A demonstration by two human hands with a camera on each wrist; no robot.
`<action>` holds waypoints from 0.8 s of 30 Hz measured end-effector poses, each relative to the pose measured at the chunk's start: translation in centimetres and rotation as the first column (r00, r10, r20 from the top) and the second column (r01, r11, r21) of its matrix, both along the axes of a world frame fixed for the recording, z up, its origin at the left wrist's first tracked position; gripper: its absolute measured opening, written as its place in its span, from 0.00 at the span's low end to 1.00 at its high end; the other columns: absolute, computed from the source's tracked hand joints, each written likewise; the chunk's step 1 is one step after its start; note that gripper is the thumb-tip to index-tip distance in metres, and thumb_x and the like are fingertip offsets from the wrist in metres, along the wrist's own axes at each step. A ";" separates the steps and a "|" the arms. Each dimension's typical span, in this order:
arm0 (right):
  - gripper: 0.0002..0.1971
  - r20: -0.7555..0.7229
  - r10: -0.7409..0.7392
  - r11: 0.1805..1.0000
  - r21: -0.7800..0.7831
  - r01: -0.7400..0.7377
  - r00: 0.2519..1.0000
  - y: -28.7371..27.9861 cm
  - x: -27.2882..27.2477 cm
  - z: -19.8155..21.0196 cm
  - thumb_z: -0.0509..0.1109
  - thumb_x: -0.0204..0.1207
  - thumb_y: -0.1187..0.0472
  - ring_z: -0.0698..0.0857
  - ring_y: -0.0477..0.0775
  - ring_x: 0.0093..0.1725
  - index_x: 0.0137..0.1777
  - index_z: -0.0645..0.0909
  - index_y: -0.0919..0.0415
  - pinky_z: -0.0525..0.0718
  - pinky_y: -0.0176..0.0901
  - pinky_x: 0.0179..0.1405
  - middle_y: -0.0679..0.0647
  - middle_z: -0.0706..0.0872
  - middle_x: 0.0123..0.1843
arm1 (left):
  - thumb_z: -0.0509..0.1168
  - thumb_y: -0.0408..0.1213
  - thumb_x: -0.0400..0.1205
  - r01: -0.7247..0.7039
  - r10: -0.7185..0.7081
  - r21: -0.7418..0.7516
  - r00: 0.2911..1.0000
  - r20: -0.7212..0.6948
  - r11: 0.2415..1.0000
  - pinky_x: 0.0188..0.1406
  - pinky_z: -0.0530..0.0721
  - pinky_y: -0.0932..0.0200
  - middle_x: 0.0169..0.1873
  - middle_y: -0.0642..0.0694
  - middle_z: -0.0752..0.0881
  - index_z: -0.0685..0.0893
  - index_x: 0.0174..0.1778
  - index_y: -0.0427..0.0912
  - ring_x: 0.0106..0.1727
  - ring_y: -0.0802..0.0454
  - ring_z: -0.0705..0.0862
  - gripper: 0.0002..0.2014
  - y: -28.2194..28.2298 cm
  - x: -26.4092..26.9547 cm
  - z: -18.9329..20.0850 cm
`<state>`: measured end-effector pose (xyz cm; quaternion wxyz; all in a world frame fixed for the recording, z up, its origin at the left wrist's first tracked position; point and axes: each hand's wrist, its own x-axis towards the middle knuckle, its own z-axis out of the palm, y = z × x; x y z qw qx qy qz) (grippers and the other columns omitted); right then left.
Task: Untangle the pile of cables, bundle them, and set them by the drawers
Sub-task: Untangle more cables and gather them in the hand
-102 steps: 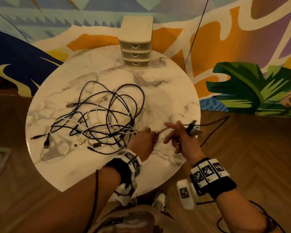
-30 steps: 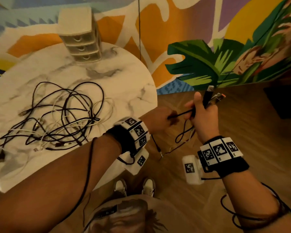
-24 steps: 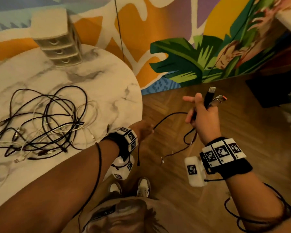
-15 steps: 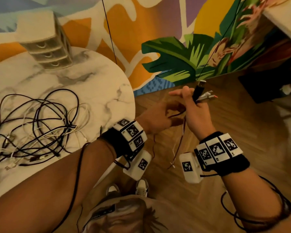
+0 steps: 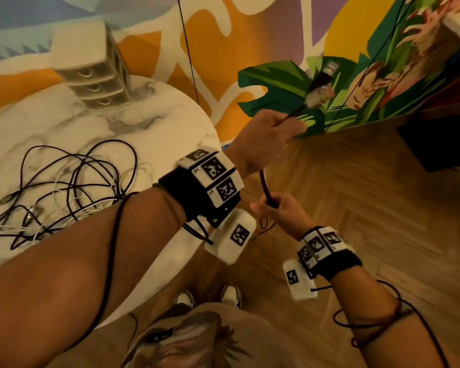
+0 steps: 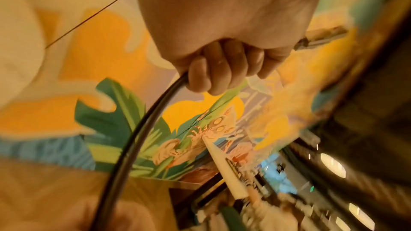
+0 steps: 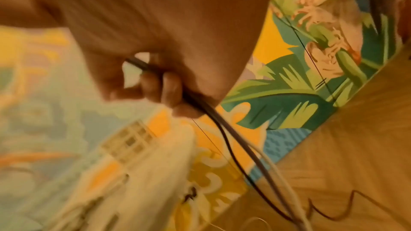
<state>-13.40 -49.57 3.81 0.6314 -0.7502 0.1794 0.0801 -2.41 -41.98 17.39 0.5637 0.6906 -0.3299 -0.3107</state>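
My left hand (image 5: 274,134) is raised off the table's right edge and grips a black cable (image 5: 264,187) just below its plug ends (image 5: 319,86), which stick up past the fist. In the left wrist view its fingers (image 6: 222,66) curl round the cable (image 6: 133,143), with a plug (image 6: 322,37) at the right. Lower down, my right hand (image 5: 276,211) grips the same strands; the right wrist view shows the cables (image 7: 224,133) trailing down towards the floor. The tangled pile (image 5: 72,179) of black and white cables lies on the marble table (image 5: 157,128). The small drawers (image 5: 91,73) stand at its back.
A painted mural wall runs behind the table. A thin black cord (image 5: 189,49) hangs in front of it. Wooden floor lies below my hands, with a dark object (image 5: 436,144) at the right. My shoes (image 5: 207,298) are by the table's edge.
The plug ends passed from my right hand to my left, which has lifted them higher. My right hand dropped lower along the cable. The view swung right, away from the pile.
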 end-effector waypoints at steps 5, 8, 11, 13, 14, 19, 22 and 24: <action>0.25 -0.184 -0.235 0.963 -0.173 0.204 0.954 -0.4 1.2 -6.0 0.66 0.81 0.51 0.60 0.46 0.21 0.25 0.60 0.55 0.59 0.37 0.24 0.48 0.62 0.22 | 0.61 0.41 0.83 -0.011 -0.204 0.293 0.694 0.691 0.956 0.23 0.63 0.70 0.21 0.58 0.67 0.72 0.28 0.49 0.22 0.61 0.65 0.15 1.1 0.5 2.2; 0.25 -0.345 -0.360 0.929 -0.218 0.299 0.867 -1.1 0.6 -9.9 0.65 0.80 0.46 0.66 0.52 0.25 0.24 0.66 0.57 0.65 0.44 0.31 0.53 0.68 0.24 | 0.61 0.45 0.82 -0.083 -0.133 0.207 0.526 0.840 0.975 0.23 0.59 0.72 0.22 0.62 0.65 0.71 0.34 0.54 0.23 0.65 0.65 0.11 1.9 1.4 4.8; 0.26 -0.486 -0.385 0.920 -0.273 0.283 0.785 -1.4 0.1 -11.8 0.63 0.80 0.43 0.71 0.55 0.27 0.27 0.70 0.61 0.69 0.46 0.34 0.57 0.73 0.26 | 0.60 0.51 0.83 -0.173 -0.142 0.222 0.383 0.913 0.960 0.25 0.56 0.70 0.22 0.62 0.63 0.74 0.37 0.55 0.23 0.65 0.62 0.09 2.8 2.7 6.2; 0.25 -0.510 -0.416 0.908 -0.281 0.311 0.753 -1.4 0.3 -12.1 0.63 0.80 0.42 0.74 0.56 0.29 0.31 0.73 0.64 0.70 0.45 0.32 0.58 0.76 0.29 | 0.57 0.53 0.83 -0.176 -0.187 0.257 0.335 0.923 0.950 0.25 0.59 0.65 0.21 0.60 0.64 0.80 0.37 0.51 0.22 0.62 0.61 0.14 3.2 3.0 5.6; 0.25 -0.503 -0.447 0.894 -0.272 0.356 0.740 -1.3 0.6 -12.2 0.63 0.79 0.42 0.75 0.57 0.31 0.36 0.76 0.66 0.70 0.45 0.30 0.59 0.78 0.31 | 0.57 0.54 0.82 -0.146 -0.211 0.270 0.325 0.922 0.952 0.24 0.61 0.62 0.20 0.59 0.67 0.82 0.35 0.49 0.21 0.60 0.62 0.17 3.3 2.7 5.2; 0.22 -0.493 -0.546 0.835 -0.386 0.392 0.677 -1.5 0.2 -13.3 0.63 0.81 0.49 0.82 0.66 0.46 0.52 0.81 0.72 0.74 0.47 0.37 0.68 0.84 0.47 | 0.56 0.50 0.78 -0.040 -0.144 0.160 0.273 0.951 0.986 0.24 0.49 0.69 0.15 0.48 0.74 0.81 0.24 0.44 0.19 0.52 0.62 0.20 4.2 2.2 4.1; 0.22 -0.569 -0.541 0.839 -0.410 0.357 0.620 -2.0 -0.9 -13.6 0.63 0.83 0.53 0.82 0.65 0.44 0.56 0.80 0.76 0.79 0.50 0.39 0.67 0.83 0.47 | 0.55 0.51 0.79 0.019 -0.136 0.136 0.242 0.961 0.991 0.24 0.54 0.66 0.16 0.46 0.78 0.83 0.26 0.43 0.19 0.51 0.65 0.21 4.1 2.3 3.8; 0.24 -0.559 -0.541 0.841 -0.377 0.388 0.629 -2.2 -1.0 -13.4 0.63 0.82 0.49 0.80 0.62 0.41 0.54 0.80 0.76 0.78 0.50 0.39 0.65 0.81 0.44 | 0.55 0.50 0.80 0.034 -0.121 0.116 0.239 0.964 0.993 0.25 0.49 0.68 0.17 0.46 0.79 0.83 0.27 0.44 0.17 0.50 0.67 0.21 3.8 1.6 3.4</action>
